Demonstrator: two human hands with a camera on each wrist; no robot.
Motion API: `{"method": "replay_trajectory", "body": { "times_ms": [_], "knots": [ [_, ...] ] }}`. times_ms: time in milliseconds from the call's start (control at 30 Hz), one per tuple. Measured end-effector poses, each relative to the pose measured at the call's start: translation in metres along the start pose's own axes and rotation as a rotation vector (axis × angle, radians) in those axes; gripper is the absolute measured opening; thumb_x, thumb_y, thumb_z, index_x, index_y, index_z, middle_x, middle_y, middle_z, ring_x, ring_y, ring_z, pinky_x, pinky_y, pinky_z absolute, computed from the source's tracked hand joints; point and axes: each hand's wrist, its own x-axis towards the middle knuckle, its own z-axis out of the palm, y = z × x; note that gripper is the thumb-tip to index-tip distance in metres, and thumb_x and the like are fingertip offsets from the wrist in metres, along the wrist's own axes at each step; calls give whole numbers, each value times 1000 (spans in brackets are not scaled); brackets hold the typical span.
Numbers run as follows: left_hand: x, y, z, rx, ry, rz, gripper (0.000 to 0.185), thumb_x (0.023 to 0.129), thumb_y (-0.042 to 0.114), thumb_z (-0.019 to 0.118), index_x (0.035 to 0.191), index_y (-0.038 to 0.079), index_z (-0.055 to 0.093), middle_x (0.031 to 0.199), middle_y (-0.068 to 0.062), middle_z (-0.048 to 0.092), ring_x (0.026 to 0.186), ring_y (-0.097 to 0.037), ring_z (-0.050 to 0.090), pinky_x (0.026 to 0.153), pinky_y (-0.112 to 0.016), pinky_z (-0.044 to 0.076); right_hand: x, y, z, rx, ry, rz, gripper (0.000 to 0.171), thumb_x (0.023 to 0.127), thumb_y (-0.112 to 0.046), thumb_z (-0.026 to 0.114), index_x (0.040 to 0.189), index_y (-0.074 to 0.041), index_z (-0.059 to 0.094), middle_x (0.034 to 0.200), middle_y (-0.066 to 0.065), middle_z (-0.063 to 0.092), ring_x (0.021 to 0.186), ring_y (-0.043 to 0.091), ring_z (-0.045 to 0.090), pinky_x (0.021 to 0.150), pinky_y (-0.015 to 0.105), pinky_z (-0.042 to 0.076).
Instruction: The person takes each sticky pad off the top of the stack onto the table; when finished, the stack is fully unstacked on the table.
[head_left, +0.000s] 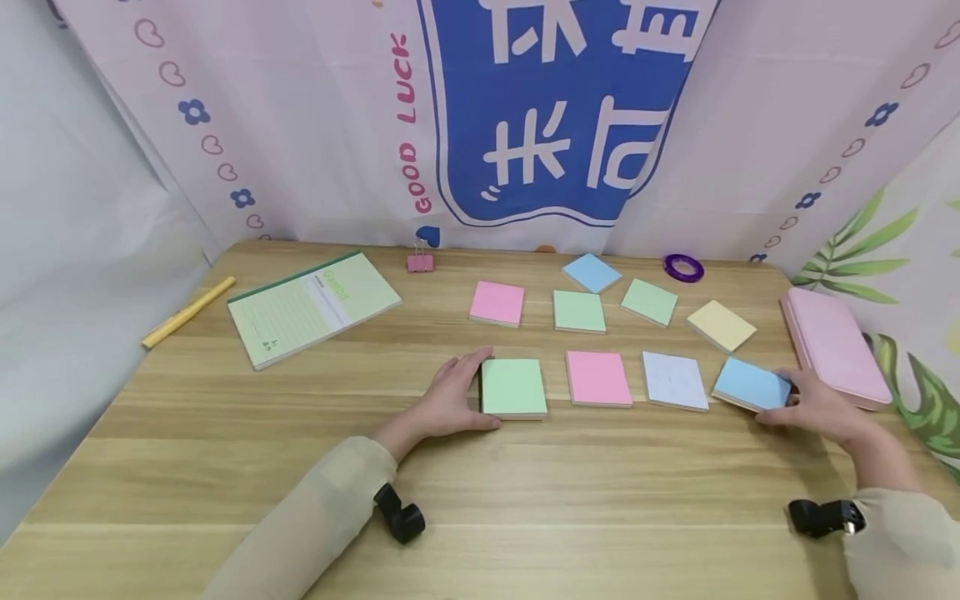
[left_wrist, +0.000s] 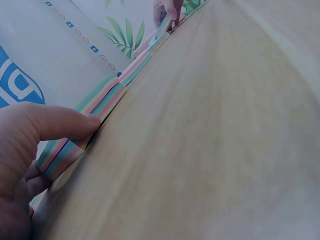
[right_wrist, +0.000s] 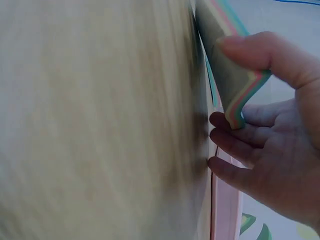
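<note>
In the head view my left hand (head_left: 450,398) spans a green-topped sticky note pad (head_left: 513,388), thumb at its near edge and fingers at its far edge. The left wrist view shows striped page edges (left_wrist: 107,102) beside the thumb (left_wrist: 75,124). At the right end of the same row, my right hand (head_left: 821,408) pinches a blue-topped sticky note pad (head_left: 750,384). That pad is tilted, and the right wrist view shows its grey underside (right_wrist: 225,65) with the thumb against it. Between the hands lie a pink pad (head_left: 598,379) and a pale lilac pad (head_left: 674,381).
Behind, a second group holds a pink pad (head_left: 497,302), green pads (head_left: 579,312), a blue pad (head_left: 592,272) and a yellow pad (head_left: 722,325). Around them are a notebook (head_left: 315,308), yellow stick (head_left: 189,312), binder clip (head_left: 420,262), purple tape ring (head_left: 683,268) and pink case (head_left: 836,346).
</note>
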Motion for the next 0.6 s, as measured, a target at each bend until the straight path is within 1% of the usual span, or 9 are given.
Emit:
{"method": "replay_trajectory", "body": {
  "times_ms": [100, 200, 367, 433, 500, 600],
  "knots": [
    [1, 0, 0, 3, 4, 5, 94, 64, 33, 74, 135, 4, 21, 132, -11, 33, 121, -20, 28, 101, -36, 5, 0, 3, 0, -33, 4, -19, 77, 69, -16, 71, 115, 24, 26, 105, 36, 39, 94, 40, 39, 74, 42, 36],
    [0, 0, 1, 1, 10, 14, 93, 64, 33, 74, 135, 4, 21, 132, -12, 33, 121, -20, 28, 101, -37, 5, 0, 7, 1, -88, 7, -25, 81, 66, -18, 73, 115, 24, 25, 105, 38, 37, 94, 42, 38, 75, 48, 33],
    [0, -1, 2, -1, 8, 26, 94, 64, 33, 74, 135, 4, 21, 132, -12, 33, 121, -20, 28, 101, -36, 5, 0, 10, 3, -168, -13, -24, 84, 64, -23, 75, 114, 25, 27, 104, 37, 38, 92, 42, 39, 74, 50, 34],
    [0, -2, 2, 0, 9, 26, 94, 64, 33, 74, 135, 4, 21, 132, -12, 33, 121, -20, 28, 101, -36, 4, 0, 7, 3, -169, -28, -8, 86, 65, -26, 74, 115, 25, 25, 106, 38, 36, 93, 43, 38, 74, 51, 34],
    [0, -2, 2, -1, 13, 25, 93, 64, 32, 74, 135, 4, 21, 132, -12, 33, 121, -20, 28, 101, -36, 4, 0, 1, 2, -152, -35, 9, 90, 67, -27, 72, 118, 26, 20, 110, 42, 31, 98, 48, 34, 77, 55, 31],
    [0, -3, 1, 5, 18, 21, 93, 64, 32, 75, 135, 4, 21, 132, -11, 33, 121, -19, 27, 101, -36, 5, -1, -15, 2, -116, -31, 29, 95, 70, -29, 70, 122, 25, 12, 117, 45, 21, 106, 55, 23, 82, 61, 24]
  ]
}}
